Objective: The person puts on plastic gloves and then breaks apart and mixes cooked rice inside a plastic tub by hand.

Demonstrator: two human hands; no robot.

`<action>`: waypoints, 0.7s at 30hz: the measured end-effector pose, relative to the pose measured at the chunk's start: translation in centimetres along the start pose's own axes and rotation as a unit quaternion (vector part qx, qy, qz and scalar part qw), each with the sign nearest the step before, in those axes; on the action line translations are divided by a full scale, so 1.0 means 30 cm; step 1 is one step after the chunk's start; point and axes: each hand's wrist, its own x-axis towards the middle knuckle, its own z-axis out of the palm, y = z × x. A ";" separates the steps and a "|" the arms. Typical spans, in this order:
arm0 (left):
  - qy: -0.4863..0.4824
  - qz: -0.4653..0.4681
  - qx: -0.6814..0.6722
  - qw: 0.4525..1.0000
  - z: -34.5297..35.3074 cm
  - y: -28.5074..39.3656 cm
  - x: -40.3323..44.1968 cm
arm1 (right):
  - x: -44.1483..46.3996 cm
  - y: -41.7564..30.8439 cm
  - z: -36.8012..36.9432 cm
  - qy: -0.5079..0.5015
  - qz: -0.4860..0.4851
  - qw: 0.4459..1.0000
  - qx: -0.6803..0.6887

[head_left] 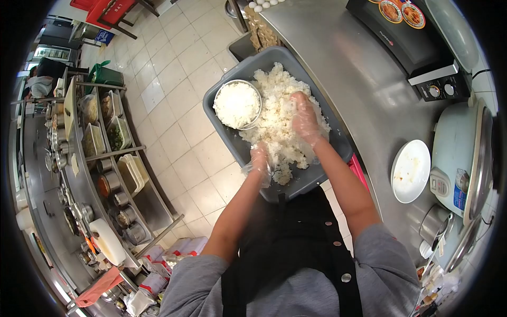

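Observation:
Cooked white rice (282, 87) lies loosely heaped in a grey plastic tub (274, 195). A round metal bowl (259, 113) full of rice stands inside the tub at its far left. My right hand (305, 120), in a clear plastic glove, is in the heap on the right, its fingers curled into the rice and partly hidden. On the tub's near left side, my left hand (259, 160), gloved the same way, has its fingers bent together against the edge of the rice. The bowl is just beyond my left hand, apart from it.
To the right runs a steel counter (338, 53) with a black microwave (406, 42), a white plate (411, 171) and a large rice cooker (454, 153). Eggs (259, 6) sit beyond the tub. Shelves with food containers (119, 132) line the left, past the tiled floor (177, 116).

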 end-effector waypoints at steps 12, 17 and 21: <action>0.129 0.159 0.228 0.952 -0.027 -0.009 0.223 | -0.289 0.033 0.121 -0.269 -0.009 0.885 -0.380; 0.011 0.169 0.330 0.929 -0.061 0.035 0.285 | -0.381 0.380 0.108 -0.179 0.026 0.941 -0.286; 0.008 0.318 0.488 0.813 -0.079 0.133 0.149 | -0.254 0.253 -0.037 -0.141 0.193 0.963 -0.127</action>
